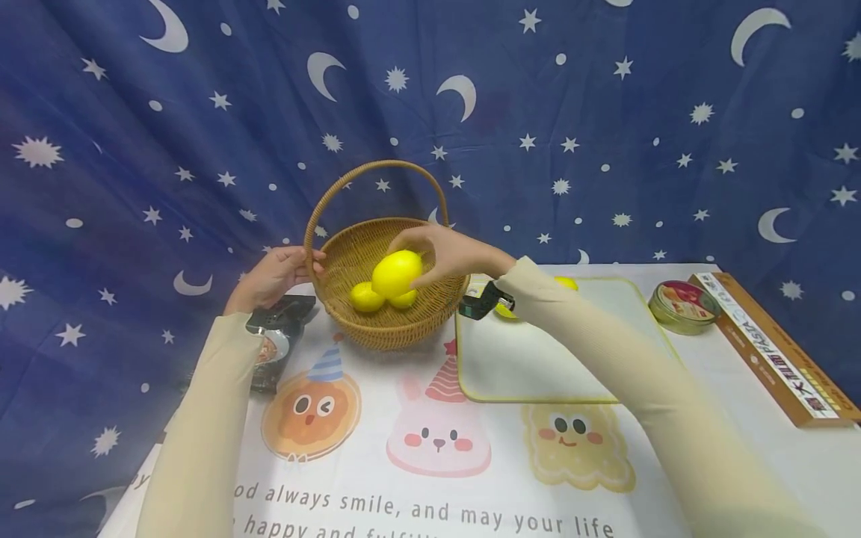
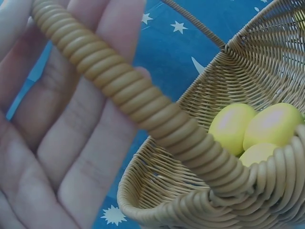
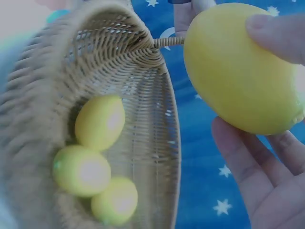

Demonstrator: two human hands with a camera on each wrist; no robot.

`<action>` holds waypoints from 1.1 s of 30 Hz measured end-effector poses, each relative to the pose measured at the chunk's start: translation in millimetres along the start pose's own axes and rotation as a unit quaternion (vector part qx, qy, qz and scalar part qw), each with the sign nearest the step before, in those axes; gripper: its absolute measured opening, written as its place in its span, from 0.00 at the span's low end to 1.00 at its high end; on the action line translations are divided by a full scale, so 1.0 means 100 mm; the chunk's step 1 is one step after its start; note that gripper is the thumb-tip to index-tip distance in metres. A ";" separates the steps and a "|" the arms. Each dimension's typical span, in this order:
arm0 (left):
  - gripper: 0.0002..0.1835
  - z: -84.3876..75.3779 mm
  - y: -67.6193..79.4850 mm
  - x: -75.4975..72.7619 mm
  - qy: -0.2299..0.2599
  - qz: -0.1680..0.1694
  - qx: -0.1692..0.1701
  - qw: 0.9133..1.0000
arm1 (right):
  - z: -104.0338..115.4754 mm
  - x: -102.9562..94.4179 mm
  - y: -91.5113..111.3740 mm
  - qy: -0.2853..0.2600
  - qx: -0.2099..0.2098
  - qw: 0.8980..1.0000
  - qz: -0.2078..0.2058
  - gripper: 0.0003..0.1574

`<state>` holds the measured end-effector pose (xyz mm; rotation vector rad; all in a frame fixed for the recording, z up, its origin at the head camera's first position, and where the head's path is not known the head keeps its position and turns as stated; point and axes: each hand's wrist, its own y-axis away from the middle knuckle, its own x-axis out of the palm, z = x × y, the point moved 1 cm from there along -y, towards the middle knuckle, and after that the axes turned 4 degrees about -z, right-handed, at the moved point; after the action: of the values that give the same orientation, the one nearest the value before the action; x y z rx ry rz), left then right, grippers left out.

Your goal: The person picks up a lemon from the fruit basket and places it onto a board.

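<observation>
My right hand [image 1: 447, 252] holds a yellow lemon [image 3: 238, 67] between thumb and fingers, above the inside of a wicker basket [image 1: 386, 340]. Three more lemons lie together at the bottom of the basket, one of them a lemon [image 1: 366, 297] at the left of the group. On the basket's left side, my left hand [image 1: 279, 273] holds the arched handle [image 2: 138, 100]; in the left wrist view the handle crosses in front of its fingers. Partly hidden by the right forearm, another lemon [image 1: 566, 283] and a yellow piece of fruit [image 1: 504, 310] are on a white board [image 1: 538, 366].
A dark glossy bag [image 1: 285, 329] lies beside the left forearm. To the right of the board are a round tin [image 1: 684, 306] and a long brown pasta box [image 1: 773, 351]. A blue curtain [image 1: 511, 179] with moons and stars hangs behind the table.
</observation>
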<state>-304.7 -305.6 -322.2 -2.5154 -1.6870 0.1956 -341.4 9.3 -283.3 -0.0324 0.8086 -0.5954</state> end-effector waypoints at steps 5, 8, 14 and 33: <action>0.14 0.01 0.01 0.00 -0.014 -0.021 -0.006 1.000 | -0.02 -0.18 0.42 -0.027 0.005 0.999 -0.020 0.35; 0.15 0.01 0.00 -0.01 -0.012 -0.024 -0.007 1.000 | -0.06 -0.27 0.68 -0.030 0.023 0.998 -0.042 0.35; 0.16 0.03 0.00 -0.02 -0.002 -0.011 0.005 1.000 | -0.14 -0.45 1.18 0.003 0.078 0.993 -0.089 0.35; 0.13 0.03 0.02 0.03 0.011 -0.020 0.006 1.000 | -0.73 -0.68 2.46 0.003 0.227 0.943 -0.245 0.35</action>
<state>-302.2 -303.8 -325.6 -2.4627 -1.7221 0.1735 -308.3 263.8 -349.6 0.1961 0.6531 -1.2462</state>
